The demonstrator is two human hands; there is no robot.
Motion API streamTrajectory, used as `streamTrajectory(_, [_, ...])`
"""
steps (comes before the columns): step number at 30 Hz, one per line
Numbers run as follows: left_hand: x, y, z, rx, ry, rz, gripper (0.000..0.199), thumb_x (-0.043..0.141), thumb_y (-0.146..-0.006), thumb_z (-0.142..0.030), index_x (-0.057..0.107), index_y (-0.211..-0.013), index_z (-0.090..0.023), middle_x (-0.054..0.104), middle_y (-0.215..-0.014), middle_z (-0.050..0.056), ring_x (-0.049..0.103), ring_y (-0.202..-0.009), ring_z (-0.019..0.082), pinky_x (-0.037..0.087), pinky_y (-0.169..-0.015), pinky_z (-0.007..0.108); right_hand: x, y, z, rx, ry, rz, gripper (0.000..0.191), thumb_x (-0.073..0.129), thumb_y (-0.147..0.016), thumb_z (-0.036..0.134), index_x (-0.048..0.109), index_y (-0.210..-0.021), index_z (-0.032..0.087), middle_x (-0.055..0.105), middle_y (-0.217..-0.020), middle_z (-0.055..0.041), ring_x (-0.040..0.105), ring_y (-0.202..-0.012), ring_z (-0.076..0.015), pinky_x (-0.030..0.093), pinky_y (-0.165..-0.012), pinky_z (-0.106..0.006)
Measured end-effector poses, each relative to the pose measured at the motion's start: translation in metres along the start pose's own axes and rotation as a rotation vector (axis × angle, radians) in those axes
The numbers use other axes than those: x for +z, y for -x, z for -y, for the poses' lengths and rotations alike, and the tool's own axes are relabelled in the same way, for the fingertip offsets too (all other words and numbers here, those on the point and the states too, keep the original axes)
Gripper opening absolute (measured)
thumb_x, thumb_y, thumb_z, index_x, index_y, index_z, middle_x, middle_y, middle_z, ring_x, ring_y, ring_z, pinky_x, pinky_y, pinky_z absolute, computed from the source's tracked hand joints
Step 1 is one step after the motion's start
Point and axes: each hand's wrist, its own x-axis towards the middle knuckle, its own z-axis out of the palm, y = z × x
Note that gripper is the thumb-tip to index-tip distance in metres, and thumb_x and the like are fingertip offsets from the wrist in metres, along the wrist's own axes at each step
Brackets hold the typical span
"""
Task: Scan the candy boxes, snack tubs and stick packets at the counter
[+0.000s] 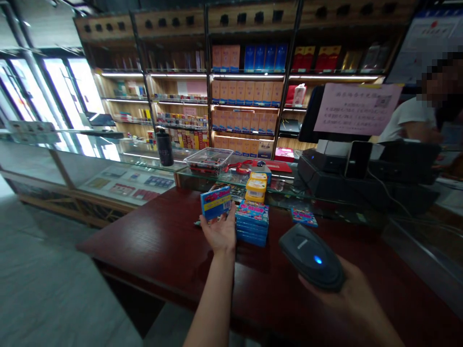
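Counter: dark red wood. Stack of blue boxes: stands on the counter. Scanner: dark, blue light lit, grasped by the right hand. Single blue box: held up in the left hand, beside the stack.

Nothing reads clearly: Chinese lines on the pink sign and pale lettering on the scanner blur.

Blue box upright — dark scanner (blue-lit) aslant
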Motion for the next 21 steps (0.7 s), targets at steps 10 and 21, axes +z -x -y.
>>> streamTrajectory(10, [-0.008,-0.004,-0.008,-0.127,0.141,-0.057,0.057,0.052,-0.075,-0.063,0.054,-0.114,-0.022,0.050,-0.127,0.014,0.050,-0.121,0.034,0.045,-0.095,0.056,0.044,-0.008,0.003,-0.065,-0.206,0.139,0.036,0.073,-0.060,0.035,0.068,-0.090,0.016,0.074,-0.085,-0.0063,0.067,-0.080,-0.0226,0.052,-0.074,-0.030])
streamTrajectory(21, [-0.009,-0.005,-0.002,-0.098,0.132,-0.030,0.055,0.054,-0.074,-0.065,0.060,-0.108,-0.023,0.051,-0.125,0.011,0.049,-0.122,0.031,0.044,-0.098,0.053,0.046,-0.005,0.005,-0.002,-0.104,0.227,0.037,0.067,-0.067,0.046,0.069,-0.090,0.017,0.060,-0.048,0.0008,0.064,-0.062,-0.0199,0.050,-0.058,-0.026])
